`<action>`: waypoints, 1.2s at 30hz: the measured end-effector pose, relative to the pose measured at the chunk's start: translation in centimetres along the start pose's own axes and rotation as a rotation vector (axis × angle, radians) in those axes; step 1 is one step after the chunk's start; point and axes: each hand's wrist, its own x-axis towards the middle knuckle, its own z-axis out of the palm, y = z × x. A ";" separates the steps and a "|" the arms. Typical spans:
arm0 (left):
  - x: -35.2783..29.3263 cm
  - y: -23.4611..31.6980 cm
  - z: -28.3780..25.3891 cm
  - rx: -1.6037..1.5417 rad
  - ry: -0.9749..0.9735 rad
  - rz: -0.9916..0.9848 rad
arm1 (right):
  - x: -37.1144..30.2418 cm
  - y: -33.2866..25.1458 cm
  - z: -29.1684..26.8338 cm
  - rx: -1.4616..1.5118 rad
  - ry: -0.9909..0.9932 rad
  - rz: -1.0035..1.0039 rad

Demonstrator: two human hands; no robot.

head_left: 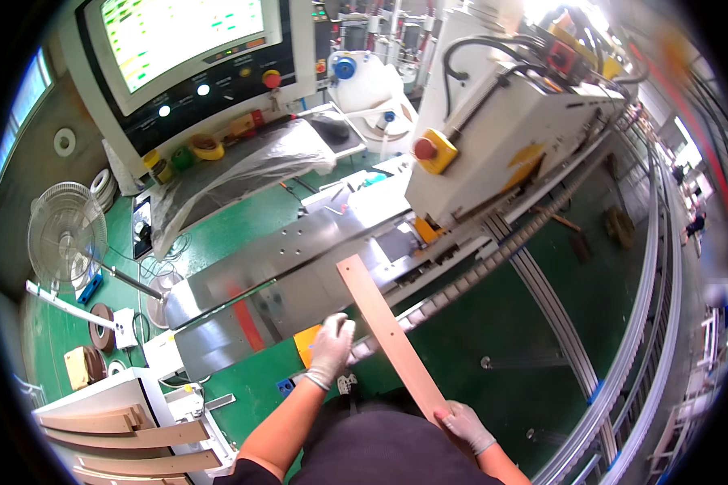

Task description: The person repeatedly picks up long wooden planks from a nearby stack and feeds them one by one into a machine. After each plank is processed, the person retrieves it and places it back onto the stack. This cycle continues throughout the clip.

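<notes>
The right hand [466,427] is squeezing its grip on a long pink board [392,333], slanting before the dark shirt [364,449]; the left hand [332,349] is hovering nearby, its grip hard to tell

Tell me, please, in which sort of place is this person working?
Most likely a factory or workshop: there is a big control panel at the upper left, a large white machine beyond the workpiece, and long metal rails along the right.
</notes>
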 end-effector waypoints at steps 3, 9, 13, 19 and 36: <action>2.8 -1.7 2.5 -0.122 -0.138 -0.012 | 2.5 -1.2 -0.1 -0.158 0.060 -0.042; 6.8 -0.2 7.4 0.040 -0.026 0.182 | 4.6 -1.7 -2.5 -0.142 0.116 -0.078; 7.6 2.1 9.8 -0.099 -0.015 0.000 | 6.1 -0.8 -4.7 -0.176 0.110 -0.051; 9.0 3.0 14.3 -0.610 -0.024 -0.266 | 9.6 1.6 -9.1 -0.237 0.093 -0.072; 16.4 13.7 26.2 -0.701 -0.030 -0.388 | 17.0 5.3 -24.1 -0.202 0.122 -0.074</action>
